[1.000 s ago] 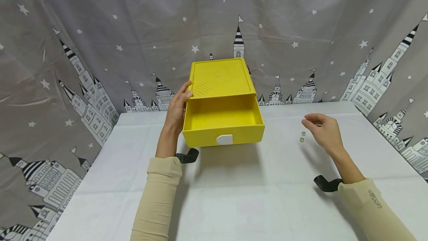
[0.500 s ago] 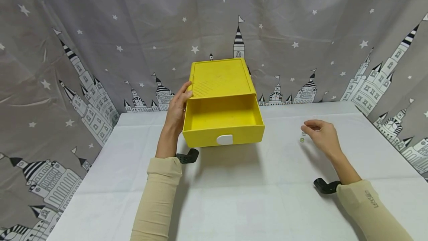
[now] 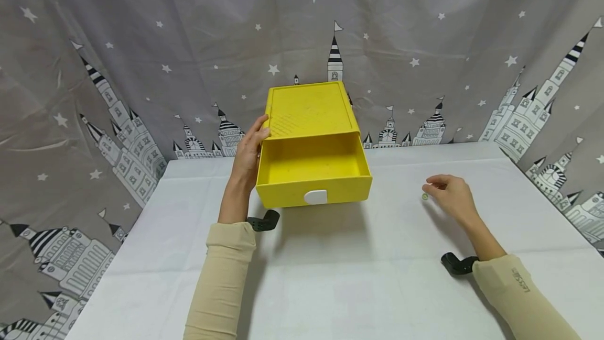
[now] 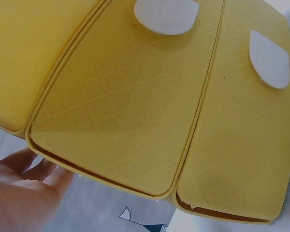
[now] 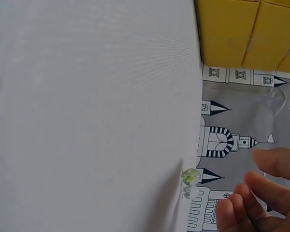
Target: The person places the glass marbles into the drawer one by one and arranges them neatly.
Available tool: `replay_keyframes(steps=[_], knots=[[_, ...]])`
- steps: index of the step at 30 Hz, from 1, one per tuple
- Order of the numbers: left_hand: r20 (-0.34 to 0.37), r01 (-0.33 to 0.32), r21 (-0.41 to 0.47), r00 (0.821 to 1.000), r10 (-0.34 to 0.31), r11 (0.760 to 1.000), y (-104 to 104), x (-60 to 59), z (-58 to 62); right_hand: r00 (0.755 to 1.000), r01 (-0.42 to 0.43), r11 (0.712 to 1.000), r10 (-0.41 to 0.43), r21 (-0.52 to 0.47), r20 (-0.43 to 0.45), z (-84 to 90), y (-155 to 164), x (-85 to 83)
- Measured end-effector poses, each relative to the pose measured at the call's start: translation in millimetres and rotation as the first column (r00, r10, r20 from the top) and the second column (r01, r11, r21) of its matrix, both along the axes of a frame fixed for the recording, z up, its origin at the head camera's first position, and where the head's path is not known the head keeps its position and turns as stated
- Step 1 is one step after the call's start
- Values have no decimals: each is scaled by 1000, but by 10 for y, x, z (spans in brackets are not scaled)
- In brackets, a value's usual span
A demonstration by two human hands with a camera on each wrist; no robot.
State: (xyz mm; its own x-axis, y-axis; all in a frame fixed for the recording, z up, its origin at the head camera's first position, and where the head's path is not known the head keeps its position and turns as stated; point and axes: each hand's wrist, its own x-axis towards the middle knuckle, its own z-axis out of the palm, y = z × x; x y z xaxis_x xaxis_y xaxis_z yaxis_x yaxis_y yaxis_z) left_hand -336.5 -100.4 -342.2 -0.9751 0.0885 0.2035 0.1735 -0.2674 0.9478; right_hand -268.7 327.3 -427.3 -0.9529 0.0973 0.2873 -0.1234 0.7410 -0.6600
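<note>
A yellow drawer box (image 3: 306, 109) stands at the back of the white table, its drawer (image 3: 283, 196) pulled out toward me and empty, with a white handle (image 3: 316, 197). My left hand (image 3: 247, 156) lies flat against the box's left side, thumb at the top edge; the left wrist view shows that yellow wall (image 4: 135, 106) close up. My right hand (image 3: 450, 193) hovers low at the right, fingers loosely bent, fingertips (image 5: 232, 208) just short of two small marbles: a greenish marble (image 5: 191, 176) (image 3: 425, 197) and a clear marble (image 5: 190, 193). Both lie on the cloth, untouched.
The white tablecloth (image 3: 354, 266) stretches bare in front of the box. A grey curtain (image 3: 141, 67) with stars and castles hangs behind and on both sides. Black wrist mounts (image 3: 264, 220) (image 3: 455, 264) sit on both beige sleeves.
My right hand has dropped lower and shifted slightly left, bringing its fingertips down beside the marbles. The left hand and the box have not moved.
</note>
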Motion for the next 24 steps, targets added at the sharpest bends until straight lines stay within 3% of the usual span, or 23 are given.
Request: replay_keyframes(steps=[11,24], knots=[[0,2,9,1000,-2,1000,12,1,-5,985,-29,999,31,-15,171,-95,39,9],[-2,3,-7,1000,-3,1000,-22,-3,-1,983,-59,998,55,21,175,-238,95,-36]])
